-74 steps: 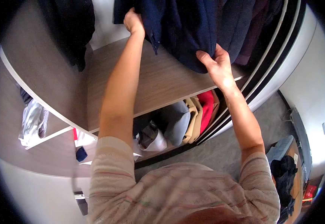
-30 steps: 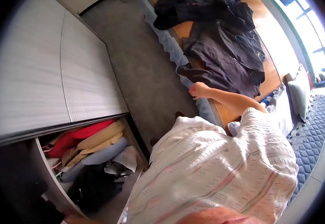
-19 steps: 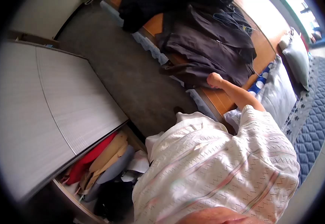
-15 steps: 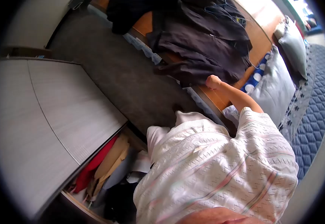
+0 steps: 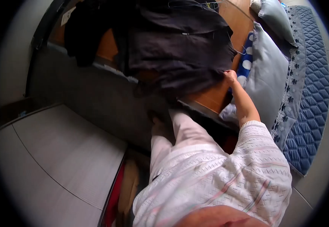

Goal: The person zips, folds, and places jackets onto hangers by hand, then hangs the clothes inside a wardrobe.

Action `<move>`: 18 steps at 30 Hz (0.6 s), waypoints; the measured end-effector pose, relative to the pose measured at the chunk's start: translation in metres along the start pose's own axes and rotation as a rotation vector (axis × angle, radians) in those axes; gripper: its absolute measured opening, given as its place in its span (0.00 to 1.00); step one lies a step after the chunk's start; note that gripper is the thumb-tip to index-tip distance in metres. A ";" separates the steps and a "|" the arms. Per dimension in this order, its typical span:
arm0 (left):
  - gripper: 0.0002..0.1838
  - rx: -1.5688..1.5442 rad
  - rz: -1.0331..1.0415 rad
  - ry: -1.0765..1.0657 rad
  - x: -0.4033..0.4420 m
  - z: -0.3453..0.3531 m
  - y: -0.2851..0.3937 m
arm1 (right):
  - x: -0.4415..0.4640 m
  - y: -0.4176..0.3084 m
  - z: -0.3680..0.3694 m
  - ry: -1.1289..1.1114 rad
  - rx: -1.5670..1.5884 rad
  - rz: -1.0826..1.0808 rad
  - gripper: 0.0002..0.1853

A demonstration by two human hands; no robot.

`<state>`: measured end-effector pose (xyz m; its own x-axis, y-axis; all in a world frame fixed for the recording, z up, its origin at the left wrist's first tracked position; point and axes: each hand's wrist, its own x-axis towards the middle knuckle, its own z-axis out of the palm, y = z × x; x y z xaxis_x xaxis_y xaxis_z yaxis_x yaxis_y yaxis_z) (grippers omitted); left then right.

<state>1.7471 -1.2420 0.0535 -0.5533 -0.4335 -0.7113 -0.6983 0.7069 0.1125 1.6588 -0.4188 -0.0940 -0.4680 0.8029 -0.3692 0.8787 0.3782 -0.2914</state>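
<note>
My right hand [image 5: 230,76] is closed on the lower edge of a dark brown garment [image 5: 183,45], which lies spread on a wooden surface [image 5: 211,96]. A thin blue hanger [image 5: 244,50] sticks out past the garment's right side. Farther left on the same surface lies a black garment [image 5: 84,34]. Just right of my hand are a blue cloth with white dots [image 5: 244,64] and a light grey pillow [image 5: 267,70]. My left hand is out of the picture.
At the lower left stands a pale cabinet door [image 5: 58,162], with red cloth [image 5: 114,196] and tan cloth [image 5: 128,185] beside it. A second pillow [image 5: 276,17] and a quilted blue mat [image 5: 310,109] are on the right. Grey floor [image 5: 107,102] runs between cabinet and wooden surface.
The view has turned from the hanging clothes to the wooden surface. My right hand has let go of the dark blue garment and now grips the brown one. My left hand has left the view.
</note>
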 end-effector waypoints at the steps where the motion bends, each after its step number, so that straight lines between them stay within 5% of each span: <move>1: 0.14 0.016 -0.027 0.006 -0.001 -0.003 0.000 | 0.014 0.005 -0.004 0.018 -0.001 0.066 0.15; 7: 0.14 0.097 -0.202 0.021 -0.020 -0.010 0.011 | 0.116 0.030 -0.013 0.091 0.071 0.324 0.40; 10: 0.13 0.135 -0.267 0.035 -0.030 -0.013 0.016 | 0.167 0.051 0.016 0.120 0.374 0.371 0.45; 14: 0.13 0.185 -0.319 0.045 -0.038 -0.022 0.018 | 0.165 0.023 0.019 -0.099 1.235 0.403 0.33; 15: 0.13 0.197 -0.326 0.048 -0.041 -0.026 0.018 | 0.152 0.003 0.007 -0.118 1.346 0.411 0.21; 18: 0.13 0.267 -0.314 0.048 -0.043 -0.038 0.015 | 0.133 -0.034 -0.029 -0.353 1.505 0.386 0.17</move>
<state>1.7427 -1.2338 0.1126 -0.3568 -0.6726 -0.6483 -0.6982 0.6531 -0.2932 1.5697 -0.3117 -0.1075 -0.4346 0.5153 -0.7386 0.1536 -0.7657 -0.6246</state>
